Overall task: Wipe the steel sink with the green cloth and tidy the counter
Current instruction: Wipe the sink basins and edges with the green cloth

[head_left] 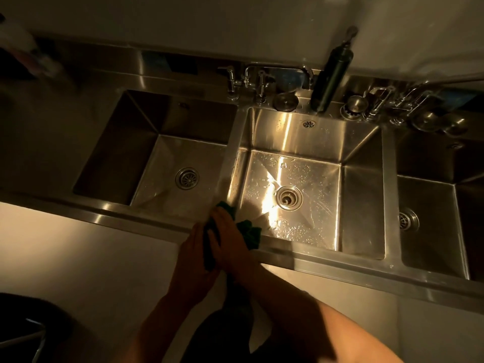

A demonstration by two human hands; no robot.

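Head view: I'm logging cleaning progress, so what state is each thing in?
green cloth, bunched up, gripped by both hands at the front rim.
left hand, holds the cloth.
right hand, holds the cloth.
middle basin, wet, droplets on its floor.
faucet, no water running.
dark bottle, standing on the back ledge.

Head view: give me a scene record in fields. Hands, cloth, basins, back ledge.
left hand: grips cloth
right hand: grips cloth
cloth: green, bunched, over front rim at middle basin's near-left corner
middle basin: lit, water drops on floor
left basin: dim, no drops visible
right basin: partly out of frame
back ledge: dark bottle, faucets, round steel stoppers
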